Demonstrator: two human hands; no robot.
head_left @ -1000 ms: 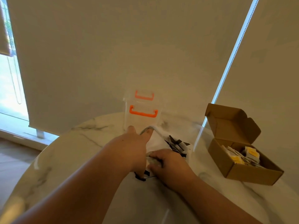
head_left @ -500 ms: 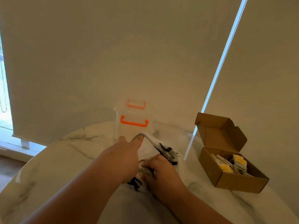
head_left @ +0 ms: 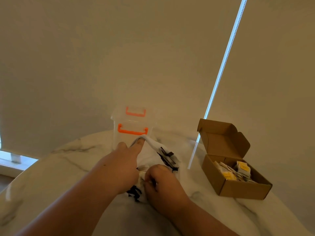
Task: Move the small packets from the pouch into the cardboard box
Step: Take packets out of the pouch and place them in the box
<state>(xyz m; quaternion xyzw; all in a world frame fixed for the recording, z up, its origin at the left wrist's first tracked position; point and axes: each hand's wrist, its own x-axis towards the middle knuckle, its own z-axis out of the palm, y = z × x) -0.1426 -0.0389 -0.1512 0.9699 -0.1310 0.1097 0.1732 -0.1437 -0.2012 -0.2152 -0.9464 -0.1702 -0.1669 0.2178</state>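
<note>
A white pouch (head_left: 153, 155) with black markings lies at the middle of the marble table. My left hand (head_left: 119, 167) holds its mouth open, one finger hooked under the raised rim. My right hand (head_left: 163, 183) reaches into the opening, its fingers pinched on small packets (head_left: 142, 168) that are mostly hidden inside. The open cardboard box (head_left: 238, 188) stands to the right with its lid up. Several white and yellow packets (head_left: 237, 171) lie in it.
A clear plastic container (head_left: 133, 128) with orange latches stands just behind the pouch. A roller blind hangs close behind the round marble table (head_left: 68, 167), and its bead chain (head_left: 219, 75) drops down between pouch and box. The table edge curves away at left.
The view has swung a little, so everything sits lower and further left in the frame. My right hand has dug slightly deeper into the pouch. My left hand keeps its hold on the rim.
</note>
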